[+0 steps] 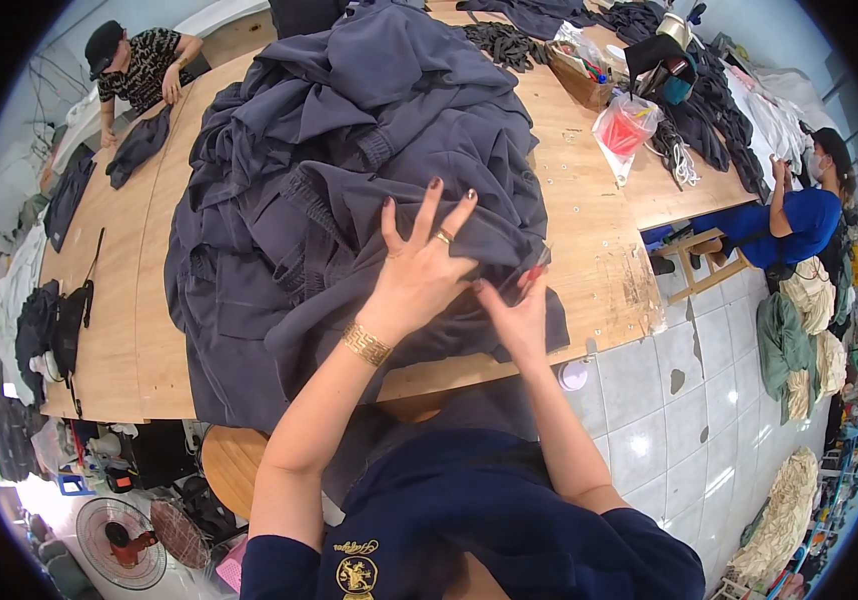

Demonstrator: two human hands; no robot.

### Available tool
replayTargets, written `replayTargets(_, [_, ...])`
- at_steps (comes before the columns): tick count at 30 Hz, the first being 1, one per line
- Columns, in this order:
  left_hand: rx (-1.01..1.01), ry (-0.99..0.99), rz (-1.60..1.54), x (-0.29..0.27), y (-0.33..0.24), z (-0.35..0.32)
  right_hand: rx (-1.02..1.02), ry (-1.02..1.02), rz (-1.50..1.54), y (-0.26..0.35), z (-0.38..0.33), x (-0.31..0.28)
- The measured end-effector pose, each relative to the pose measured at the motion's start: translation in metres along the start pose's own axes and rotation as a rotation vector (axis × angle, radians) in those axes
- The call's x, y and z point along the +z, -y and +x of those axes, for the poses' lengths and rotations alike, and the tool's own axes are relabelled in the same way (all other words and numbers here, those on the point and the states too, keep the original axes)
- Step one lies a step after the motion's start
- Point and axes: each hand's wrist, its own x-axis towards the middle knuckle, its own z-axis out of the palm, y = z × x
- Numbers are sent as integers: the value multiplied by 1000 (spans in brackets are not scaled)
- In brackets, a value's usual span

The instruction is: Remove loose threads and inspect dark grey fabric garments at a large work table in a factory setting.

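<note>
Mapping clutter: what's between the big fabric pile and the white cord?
Head view: right of the fabric pile, wooden tabletop, then a red-and-clear bag.

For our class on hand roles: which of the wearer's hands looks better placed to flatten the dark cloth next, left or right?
Probably the left hand: its fingers are spread over the dark cloth, while the right hand seems to hold a small red item.
</note>
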Motion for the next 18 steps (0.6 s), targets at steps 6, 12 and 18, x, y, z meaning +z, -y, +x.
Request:
replayTargets(6, [-220, -194, -365, -37, 1, -15, 587, 102, 1161, 30, 18, -33])
replayTargets(12, [-233, -246, -435, -64, -5, -33, 679, 186, 1315, 57, 33, -22])
replayTargets(18, [-209, -365, -223, -68, -5, -38, 650, 206, 1226, 77, 27, 1])
